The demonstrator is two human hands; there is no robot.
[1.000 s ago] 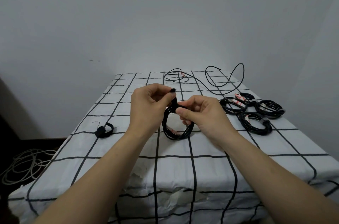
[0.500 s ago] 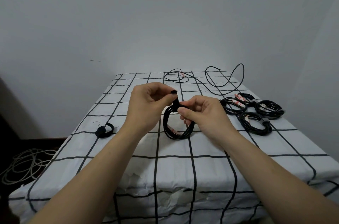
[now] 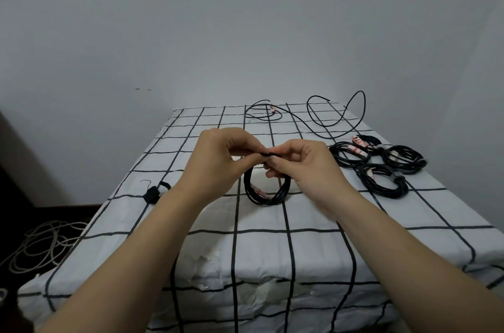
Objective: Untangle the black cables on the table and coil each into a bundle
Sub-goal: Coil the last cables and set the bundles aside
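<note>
Cloth (image 3: 272,250): white with a black grid, covering the table under both forearms and creased at the near edge.
Pale cable (image 3: 41,245): slack loops on the floor, well out to the left of the left forearm.
Left hand (image 3: 218,160): fingers curled, with thumb and fingertips pinching the top of the coil (image 3: 266,190).
Right hand (image 3: 308,166): fingers curled, pinching the same top from the other side, fingertips almost meeting the left hand's.
Coil: several black turns hanging below the two hands, with the lower arc on the cloth and a red-and-white tag inside.
Small black loop (image 3: 154,193): on the cloth, just left of the left wrist.
Bundles (image 3: 381,182): four black coils clustered on the cloth, right of the right hand, some with red-and-white tags.
Loose cable (image 3: 321,125): uncoiled black curves beyond both hands, at the far end.
</note>
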